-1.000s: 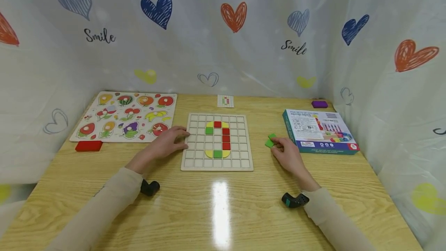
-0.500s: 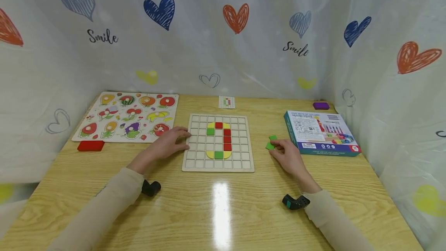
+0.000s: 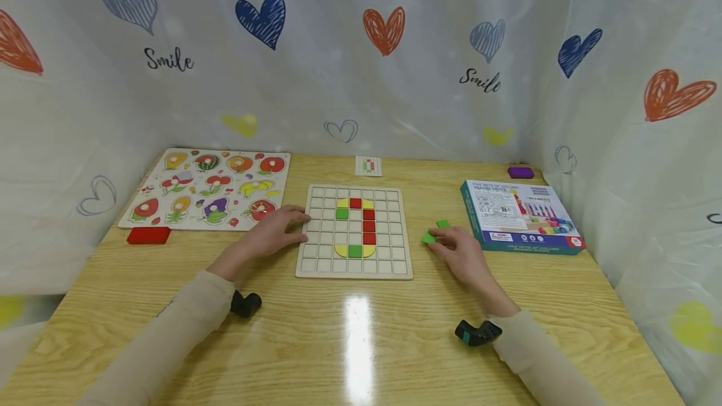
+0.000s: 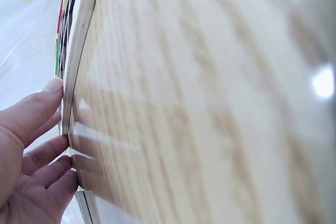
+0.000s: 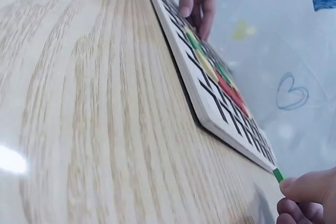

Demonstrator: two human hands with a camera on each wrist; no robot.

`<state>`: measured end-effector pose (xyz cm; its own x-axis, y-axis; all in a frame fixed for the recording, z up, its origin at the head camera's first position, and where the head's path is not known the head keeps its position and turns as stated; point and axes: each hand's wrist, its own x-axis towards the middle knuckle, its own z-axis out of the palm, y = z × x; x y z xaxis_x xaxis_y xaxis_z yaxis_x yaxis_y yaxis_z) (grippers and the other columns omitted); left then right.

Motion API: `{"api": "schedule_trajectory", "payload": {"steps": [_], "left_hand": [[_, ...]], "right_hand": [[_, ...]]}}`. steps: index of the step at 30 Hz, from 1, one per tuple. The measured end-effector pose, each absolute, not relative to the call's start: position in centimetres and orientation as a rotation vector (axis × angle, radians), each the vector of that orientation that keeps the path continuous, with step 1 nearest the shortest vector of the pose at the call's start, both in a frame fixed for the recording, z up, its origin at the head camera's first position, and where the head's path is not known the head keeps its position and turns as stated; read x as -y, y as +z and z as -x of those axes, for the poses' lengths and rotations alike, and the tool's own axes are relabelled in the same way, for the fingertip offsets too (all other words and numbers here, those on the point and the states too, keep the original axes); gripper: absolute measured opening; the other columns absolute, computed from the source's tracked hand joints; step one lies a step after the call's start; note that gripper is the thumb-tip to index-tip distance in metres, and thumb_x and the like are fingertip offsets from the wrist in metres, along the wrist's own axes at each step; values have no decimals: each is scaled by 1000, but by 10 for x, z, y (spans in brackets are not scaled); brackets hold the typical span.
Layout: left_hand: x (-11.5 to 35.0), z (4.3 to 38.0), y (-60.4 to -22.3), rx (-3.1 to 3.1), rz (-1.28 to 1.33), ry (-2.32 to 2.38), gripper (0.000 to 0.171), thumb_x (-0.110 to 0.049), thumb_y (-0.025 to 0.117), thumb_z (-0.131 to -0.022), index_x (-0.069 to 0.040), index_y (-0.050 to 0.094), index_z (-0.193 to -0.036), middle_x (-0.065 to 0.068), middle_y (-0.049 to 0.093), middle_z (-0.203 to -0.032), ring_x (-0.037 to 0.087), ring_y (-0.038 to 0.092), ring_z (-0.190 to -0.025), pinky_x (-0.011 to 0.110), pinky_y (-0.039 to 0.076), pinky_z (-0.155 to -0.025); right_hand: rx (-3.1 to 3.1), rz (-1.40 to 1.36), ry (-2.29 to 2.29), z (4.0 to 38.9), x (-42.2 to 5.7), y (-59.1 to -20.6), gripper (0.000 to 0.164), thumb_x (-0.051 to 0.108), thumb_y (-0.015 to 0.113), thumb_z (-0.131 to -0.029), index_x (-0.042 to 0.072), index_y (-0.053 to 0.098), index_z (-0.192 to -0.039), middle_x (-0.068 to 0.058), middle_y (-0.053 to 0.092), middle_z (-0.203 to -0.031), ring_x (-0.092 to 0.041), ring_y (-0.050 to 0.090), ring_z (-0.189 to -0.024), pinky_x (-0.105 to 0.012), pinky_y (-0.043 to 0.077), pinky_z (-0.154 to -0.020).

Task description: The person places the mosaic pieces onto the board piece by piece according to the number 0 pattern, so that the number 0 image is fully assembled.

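My left hand [image 3: 276,230] rests at the left edge of a wooden grid board [image 3: 390,255]; in the left wrist view its thumb and fingertips touch the board's side, fingers relaxed. On the grid, red tiles [image 3: 369,226], green tiles [image 3: 355,251] and yellow rounded corner tiles [image 3: 369,250] form a partial loop, with bare cells on its left side. To the right of the board, my right hand [image 3: 464,257] pinches a green square tile [image 3: 428,237] between thumb and fingers. A second green tile [image 3: 443,223] lies on the table just beyond those fingers.
A small pattern card [image 3: 368,166] lies behind the board. At left are a fruit puzzle board [image 3: 163,192] and a red block [image 3: 148,235]. A printed box [image 3: 519,215] stands right of my right hand, with a purple block [image 3: 521,172] behind it.
My right hand has drawn one green tile a little leftward, apart from the other green tile, which stays put. The left hand keeps its place at the board. The head view shifts slightly.
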<state>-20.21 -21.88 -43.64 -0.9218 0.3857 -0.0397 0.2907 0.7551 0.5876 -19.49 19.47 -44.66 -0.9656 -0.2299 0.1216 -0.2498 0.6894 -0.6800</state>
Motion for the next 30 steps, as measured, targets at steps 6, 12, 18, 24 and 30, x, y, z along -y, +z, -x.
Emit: {"api": "schedule_trajectory", "payload": {"steps": [6,12,18,24,30], "left_hand": [[219,202,-436,-2790,-541,901,46,-25,69,-93,-4,59,-133,21,44,-145,38,38,-136,54,33,-109],[220,203,-437,-2791,-531,890,47,-26,68,-93,-5,59,-134,20,44,-146,38,37,-137,54,32,-110],[219,204,-436,-2786,-528,882,47,-26,69,-93,-4,59,-134,19,44,-146,37,37,-137,53,32,-110],[217,202,-433,-2780,-517,883,46,-25,69,-93,-4,59,-133,20,45,-145,37,37,-137,53,33,-110],[217,202,-433,-2778,-520,889,46,-24,69,-93,-3,59,-133,20,45,-145,36,38,-136,52,33,-110]], "right_hand": [[2854,-473,1217,200,-174,-438,32,17,69,-93,7,69,-123,-12,63,-113,-26,62,-101,-41,54,-84],[2899,-595,1221,214,-144,-426,31,16,67,-94,9,68,-123,-10,61,-116,-24,60,-102,-40,52,-87],[2950,-734,1155,229,-109,-417,31,18,69,-93,10,69,-123,-8,64,-113,-21,62,-100,-39,51,-88],[2992,-883,1121,242,-77,-419,30,15,69,-92,6,70,-120,-7,66,-110,-18,64,-96,-33,53,-84],[3027,-990,1045,248,-55,-422,29,13,71,-91,5,71,-119,-6,67,-106,-15,60,-89,-27,50,-76]]}}
